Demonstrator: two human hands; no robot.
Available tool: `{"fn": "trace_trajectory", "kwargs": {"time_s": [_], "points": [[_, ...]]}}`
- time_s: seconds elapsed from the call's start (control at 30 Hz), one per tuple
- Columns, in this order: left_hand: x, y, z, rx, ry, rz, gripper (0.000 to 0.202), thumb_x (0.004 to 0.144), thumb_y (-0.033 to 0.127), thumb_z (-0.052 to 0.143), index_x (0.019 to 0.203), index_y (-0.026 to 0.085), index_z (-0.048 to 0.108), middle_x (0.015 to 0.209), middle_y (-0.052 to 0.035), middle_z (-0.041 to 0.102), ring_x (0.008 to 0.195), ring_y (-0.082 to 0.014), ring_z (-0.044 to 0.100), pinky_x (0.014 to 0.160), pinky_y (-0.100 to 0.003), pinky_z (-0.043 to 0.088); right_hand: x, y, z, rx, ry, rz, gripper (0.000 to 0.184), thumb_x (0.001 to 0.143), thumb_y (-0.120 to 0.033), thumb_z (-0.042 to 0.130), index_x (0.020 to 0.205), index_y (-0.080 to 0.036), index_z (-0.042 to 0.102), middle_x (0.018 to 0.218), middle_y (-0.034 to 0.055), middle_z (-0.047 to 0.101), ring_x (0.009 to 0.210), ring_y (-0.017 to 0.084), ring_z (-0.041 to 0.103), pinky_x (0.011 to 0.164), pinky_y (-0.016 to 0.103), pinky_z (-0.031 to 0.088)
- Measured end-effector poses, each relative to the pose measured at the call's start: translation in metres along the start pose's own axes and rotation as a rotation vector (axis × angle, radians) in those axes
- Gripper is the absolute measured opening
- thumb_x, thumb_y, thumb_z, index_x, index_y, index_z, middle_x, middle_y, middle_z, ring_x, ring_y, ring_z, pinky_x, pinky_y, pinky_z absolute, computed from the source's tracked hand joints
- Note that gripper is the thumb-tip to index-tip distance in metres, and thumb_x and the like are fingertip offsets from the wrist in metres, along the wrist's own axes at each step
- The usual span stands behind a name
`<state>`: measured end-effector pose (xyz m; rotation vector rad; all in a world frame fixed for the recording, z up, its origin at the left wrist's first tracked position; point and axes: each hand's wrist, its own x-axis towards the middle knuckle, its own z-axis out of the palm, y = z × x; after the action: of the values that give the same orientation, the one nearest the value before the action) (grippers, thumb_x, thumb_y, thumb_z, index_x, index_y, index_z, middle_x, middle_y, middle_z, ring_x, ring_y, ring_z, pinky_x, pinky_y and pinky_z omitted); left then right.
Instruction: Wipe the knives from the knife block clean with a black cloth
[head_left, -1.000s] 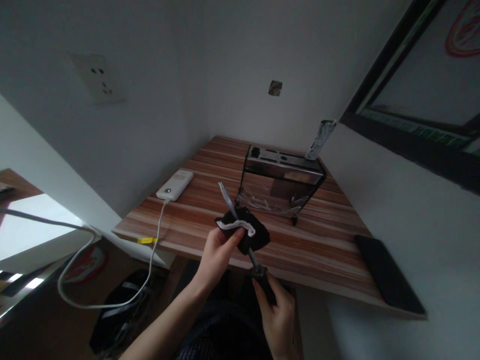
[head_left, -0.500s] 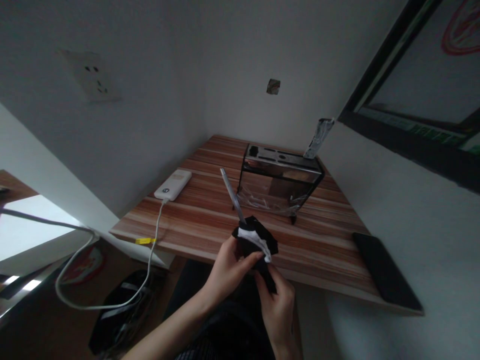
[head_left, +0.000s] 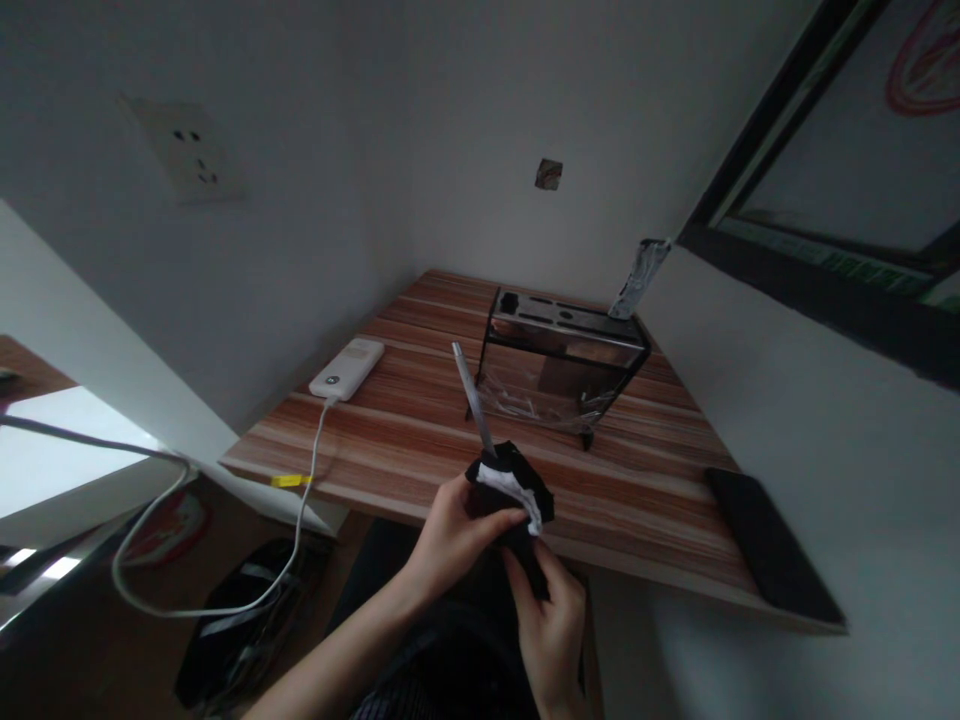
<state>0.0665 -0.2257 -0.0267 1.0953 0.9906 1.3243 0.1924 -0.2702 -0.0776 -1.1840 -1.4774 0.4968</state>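
In front of the table's near edge I hold a black cloth-like bundle with a crumpled white strip across it. A slim silver rod sticks up out of its top, leaning left; its lower end is hidden in the black material. My left hand grips the bundle from the left, thumb pressed near the white strip. Lower down, my right hand pinches the bundle's dark lower part between thumb and fingers. Just beyond stands a slotted rack with clear plastic film and a plastic-wrapped piece upright at its right end.
A white power bank with a white cable lies on the left of the striped wooden table. A yellow tag is at the front edge. A dark flat slab rests at the right edge. Walls close in behind.
The silver rod's tip has shifted slightly right and down, and the bundle has turned a little. Both hands keep their hold.
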Motion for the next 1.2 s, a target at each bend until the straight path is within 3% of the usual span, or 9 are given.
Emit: {"fn": "trace_trajectory", "kwargs": {"time_s": [0.53,0.77,0.93,1.2], "points": [[0.000,0.011,-0.003,-0.063,0.144,-0.021,0.015,0.063,0.023,0.078,0.074,0.014,0.073,0.075,-0.0049,0.076,0.072,-0.0216,0.071,0.067,-0.027,0.057,0.000,0.006,0.000,0.000,-0.019,-0.132,0.019,0.087,-0.022,0.063,0.102,-0.016,0.073,0.091,0.0074,0.077,0.079,0.022,0.075,0.073,0.024,0.059],[0.007,0.011,-0.022,-0.041,0.245,0.037,0.019,0.064,0.026,0.079,0.077,0.013,0.075,0.076,-0.0057,0.076,0.070,-0.0199,0.070,0.065,-0.026,0.056,-0.003,0.010,0.002,0.000,-0.053,-0.181,0.023,0.085,-0.017,0.064,0.107,-0.017,0.071,0.094,0.0069,0.077,0.082,0.020,0.075,0.076,0.021,0.058],[0.019,0.010,-0.039,-0.140,0.350,0.116,0.024,0.062,0.028,0.082,0.079,0.013,0.075,0.078,-0.0066,0.076,0.071,-0.0185,0.070,0.066,-0.025,0.055,-0.007,0.014,0.001,0.024,-0.086,-0.199,0.027,0.084,-0.014,0.065,0.110,-0.019,0.069,0.095,0.0056,0.077,0.083,0.019,0.074,0.078,0.020,0.058],[0.037,0.031,-0.057,-0.310,0.501,0.255,0.029,0.057,0.034,0.085,0.076,0.015,0.073,0.074,-0.0014,0.074,0.068,-0.0137,0.068,0.069,-0.022,0.053,-0.011,0.016,-0.002,0.007,-0.165,-0.216,0.028,0.086,-0.014,0.063,0.113,-0.020,0.067,0.095,0.0055,0.077,0.083,0.018,0.074,0.077,0.020,0.058]]}}
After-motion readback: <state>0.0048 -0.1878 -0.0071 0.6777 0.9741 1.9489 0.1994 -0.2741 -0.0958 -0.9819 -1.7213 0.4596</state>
